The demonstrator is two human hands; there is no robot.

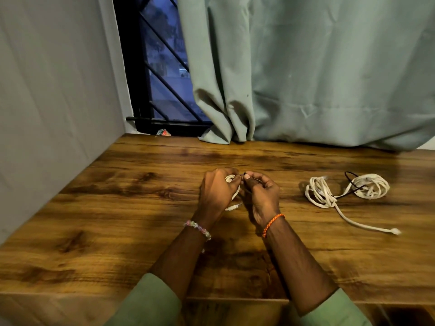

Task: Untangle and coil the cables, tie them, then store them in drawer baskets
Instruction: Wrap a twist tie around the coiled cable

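My left hand (217, 191) grips a small coiled white cable (231, 178) just above the wooden table (117, 208); most of the coil is hidden behind my fingers, and one plug end (235, 206) sticks out below. My right hand (261, 196) pinches a thin dark tie (246, 174) against the coil, thumb on top. To the right lies a tangled heap of white cables (339, 188) with a thin black cord (352, 182) looped through it. One white cable tail runs toward me and ends in a plug (395, 231).
A pale green curtain (306, 78) hangs onto the table's far edge. A barred window (162, 67) sits at the back left, with a small coloured packet (163, 132) on its sill. A grey wall (54, 102) borders the table's left side.
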